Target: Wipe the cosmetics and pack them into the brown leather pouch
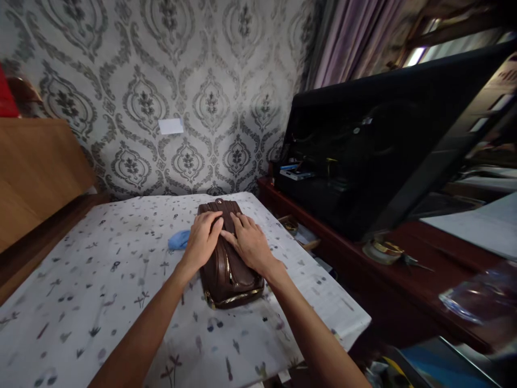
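Note:
A dark brown leather pouch (226, 272) with gold zippers lies on a table under a white patterned cloth (100, 280). My left hand (203, 240) rests flat on the pouch's left side, fingers stretched toward its far end. My right hand (247, 241) lies flat on the right side, fingers spread and touching the left hand's fingertips. Neither hand holds anything. A small blue cloth (179, 240) sits on the table just left of the left hand, partly hidden by it.
A large black television (383, 140) leans on a dark red wooden cabinet (404, 280) to the right. A wooden headboard (36, 172) stands at the left. Patterned wallpaper (169, 81) is behind the table. Small items lie on the cabinet top.

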Motion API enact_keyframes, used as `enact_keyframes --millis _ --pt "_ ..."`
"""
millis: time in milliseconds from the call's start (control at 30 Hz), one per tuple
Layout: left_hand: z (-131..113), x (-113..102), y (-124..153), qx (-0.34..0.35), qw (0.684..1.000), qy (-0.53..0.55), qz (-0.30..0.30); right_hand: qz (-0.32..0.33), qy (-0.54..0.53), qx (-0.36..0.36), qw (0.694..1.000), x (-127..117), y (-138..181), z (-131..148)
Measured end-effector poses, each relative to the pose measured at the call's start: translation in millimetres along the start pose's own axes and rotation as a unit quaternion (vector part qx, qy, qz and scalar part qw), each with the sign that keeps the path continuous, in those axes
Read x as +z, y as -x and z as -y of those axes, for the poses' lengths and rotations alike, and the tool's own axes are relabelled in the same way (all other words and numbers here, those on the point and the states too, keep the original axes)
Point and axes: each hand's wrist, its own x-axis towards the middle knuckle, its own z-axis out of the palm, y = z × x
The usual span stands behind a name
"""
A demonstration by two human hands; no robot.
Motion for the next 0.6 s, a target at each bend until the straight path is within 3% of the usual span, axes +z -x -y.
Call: enact_keyframes --millis 133,233,367,600 --pt "-14.5 -6.7 28.6 0.006 0.997 -0.007 0.070 -0.003 0.006 -0.003 1.000 0.4 -0.9 -0.7" --pt "-24.5 -6.9 52.8 0.065 0.986 -0.081 0.133 -0.008 -0.001 -0.008 1.000 3.0 -1.4 -4.3" --pt "-28.4 -0.9 67.2 0.089 0.976 -0.139 0.143 0.002 -0.014 -0.014 1.000 6.1 -2.5 -9.2" --pt "-28.0 -2.0 66.5 0.085 0.978 -0.112 0.154 0.019 -0.042 0.002 0.999 5.8 -1.2 -9.4"
